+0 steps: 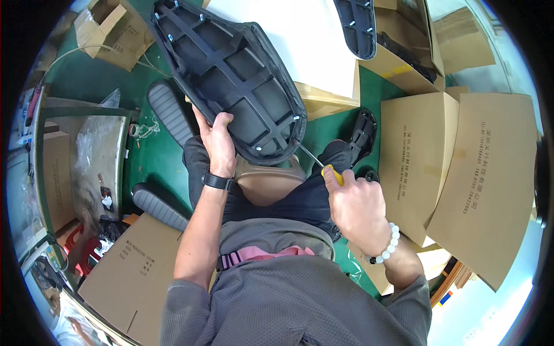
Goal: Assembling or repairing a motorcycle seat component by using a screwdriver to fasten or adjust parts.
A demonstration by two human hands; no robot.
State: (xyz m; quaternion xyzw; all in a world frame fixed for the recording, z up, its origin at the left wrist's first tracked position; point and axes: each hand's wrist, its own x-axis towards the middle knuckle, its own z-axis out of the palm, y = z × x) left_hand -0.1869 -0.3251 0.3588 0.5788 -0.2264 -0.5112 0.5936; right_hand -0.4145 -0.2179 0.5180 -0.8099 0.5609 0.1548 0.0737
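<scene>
A black seat (231,75) lies upside down across my lap, its ribbed plastic underside and several small screws facing up. My left hand (216,141), with a black wristband, grips the seat's near left edge. My right hand (358,205), with a white bead bracelet, is closed on a yellow-handled screwdriver (323,164). The screwdriver's thin metal shaft points up-left and its tip meets the seat's lower right edge, near a screw.
Two grey ribbed seat pads (170,112) lie on the green floor at my left. Flat brown cardboard boxes (461,173) lean at the right, more cardboard (133,265) lies at lower left. Another black seat base (358,26) rests on a white sheet (300,40) ahead.
</scene>
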